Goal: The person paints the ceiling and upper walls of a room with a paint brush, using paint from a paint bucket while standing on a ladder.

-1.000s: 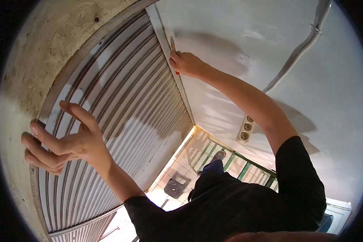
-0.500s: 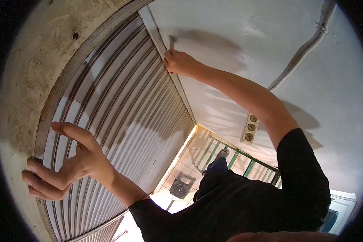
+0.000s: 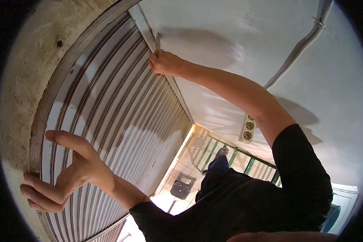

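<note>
Up by the narrow metal side rail of a roller shutter, my right hand is closed around a paintbrush. The brush's dark tip points up at the pale wall, right beside the rail, and a bit of red handle shows below my fist. Lower left, my left hand is open with its fingers spread. Its fingertips are at the edge where the ribbed shutter meets a rough plastered wall; nothing is in it.
A cable runs down the pale wall toward a strip of sockets beside my right arm. Far below are a dark step stool on the tiled floor, a green-barred metal frame by my foot, and a white appliance at lower right.
The view has shifted slightly, so the shutter and walls sit further left. My right hand and brush appear a little further left along the rail's edge; my left hand appears slightly lower.
</note>
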Demonstrator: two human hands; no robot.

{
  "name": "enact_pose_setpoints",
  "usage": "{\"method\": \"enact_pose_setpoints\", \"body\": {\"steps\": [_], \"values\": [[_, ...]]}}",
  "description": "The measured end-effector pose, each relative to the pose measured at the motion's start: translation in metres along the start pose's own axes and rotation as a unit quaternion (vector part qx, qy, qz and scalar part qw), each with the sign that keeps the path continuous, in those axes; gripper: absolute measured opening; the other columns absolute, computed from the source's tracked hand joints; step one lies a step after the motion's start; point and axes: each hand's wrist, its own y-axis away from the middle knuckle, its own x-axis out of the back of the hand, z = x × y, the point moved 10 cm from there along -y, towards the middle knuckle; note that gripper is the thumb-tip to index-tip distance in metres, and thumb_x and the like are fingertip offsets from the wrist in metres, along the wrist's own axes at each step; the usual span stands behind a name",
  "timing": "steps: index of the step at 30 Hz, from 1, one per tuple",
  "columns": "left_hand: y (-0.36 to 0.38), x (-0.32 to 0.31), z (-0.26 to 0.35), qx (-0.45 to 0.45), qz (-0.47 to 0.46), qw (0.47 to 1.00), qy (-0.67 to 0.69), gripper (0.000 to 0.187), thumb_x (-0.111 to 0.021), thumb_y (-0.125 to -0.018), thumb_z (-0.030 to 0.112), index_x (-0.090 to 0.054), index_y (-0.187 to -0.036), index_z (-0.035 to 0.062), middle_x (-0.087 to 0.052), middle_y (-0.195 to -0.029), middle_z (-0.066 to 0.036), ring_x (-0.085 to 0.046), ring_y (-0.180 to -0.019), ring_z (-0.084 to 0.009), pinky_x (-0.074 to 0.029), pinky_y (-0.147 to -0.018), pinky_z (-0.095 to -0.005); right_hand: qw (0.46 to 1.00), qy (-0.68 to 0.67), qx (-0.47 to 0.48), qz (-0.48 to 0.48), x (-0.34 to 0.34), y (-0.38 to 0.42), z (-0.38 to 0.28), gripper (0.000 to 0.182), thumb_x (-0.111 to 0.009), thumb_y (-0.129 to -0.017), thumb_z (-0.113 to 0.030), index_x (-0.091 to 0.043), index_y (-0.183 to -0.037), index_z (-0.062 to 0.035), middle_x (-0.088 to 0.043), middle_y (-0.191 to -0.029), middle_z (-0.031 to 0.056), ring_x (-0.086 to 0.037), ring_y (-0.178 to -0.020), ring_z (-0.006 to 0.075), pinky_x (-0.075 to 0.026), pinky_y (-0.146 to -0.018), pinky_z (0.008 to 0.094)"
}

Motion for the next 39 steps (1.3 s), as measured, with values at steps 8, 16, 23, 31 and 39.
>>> {"method": "enact_pose_setpoints", "body": {"steps": [8,16,23,31,39], "values": [[-0.004,0.002,0.002,-0.001,0.007,1.000,-0.002,0.092,-0.081,-0.080,0.042,-0.035,-0.144,-0.0059,-0.032,-0.140,-0.016,-0.026,-0.137,-0.0306,-0.022,-0.116,-0.0518,0.999,-0.004,0.031,0.012,0.007,0.003,-0.006,0.023,-0.071,-0.075,-0.014,-0.067,-0.079,0.0081,-0.061,-0.084,0.0196,-0.072,-0.076,0.0287,-0.062,-0.057,0.0335],[-0.005,0.002,0.001,0.012,0.010,1.000,0.013,0.091,-0.081,-0.081,0.042,-0.035,-0.144,-0.0051,-0.031,-0.139,-0.016,-0.026,-0.137,-0.0308,-0.022,-0.115,-0.0520,0.996,0.000,0.056,-0.063,-0.021,0.019,-0.002,0.021,-0.071,-0.077,-0.017,-0.069,-0.081,0.0029,-0.063,-0.086,0.0135,-0.072,-0.080,0.0287,-0.063,-0.060,0.0312],[-0.002,0.003,-0.002,-0.005,0.030,0.999,0.035,0.085,-0.082,-0.082,0.046,-0.043,-0.138,-0.0023,-0.035,-0.134,-0.020,-0.024,-0.132,-0.0344,-0.028,-0.105,-0.0587,0.998,0.016,0.031,-0.045,0.007,-0.007,0.041,0.020,-0.071,-0.077,-0.017,-0.070,-0.086,0.0009,-0.063,-0.095,0.0135,-0.072,-0.090,0.0282,-0.063,-0.062,0.0286],[-0.001,0.003,-0.003,-0.003,0.022,0.999,0.046,0.088,-0.081,-0.080,0.041,-0.040,-0.143,-0.0039,-0.032,-0.138,-0.016,-0.026,-0.137,-0.0311,-0.024,-0.116,-0.0534,0.998,-0.034,0.019,-0.052,0.005,0.018,0.024,0.023,-0.072,-0.076,-0.015,-0.069,-0.088,0.0036,-0.063,-0.094,0.0155,-0.071,-0.094,0.0274,-0.062,-0.062,0.0304],[-0.001,0.001,-0.006,0.004,0.043,0.997,0.069,0.085,-0.080,-0.079,0.043,-0.044,-0.141,-0.0026,-0.036,-0.136,-0.016,-0.025,-0.135,-0.0306,-0.026,-0.115,-0.0518,0.992,-0.009,0.001,-0.128,0.036,0.079,0.006,0.039,-0.080,-0.070,-0.026,-0.068,-0.083,0.0086,-0.058,-0.081,0.0175,-0.069,-0.079,0.0320,-0.062,-0.061,0.0381]]}}
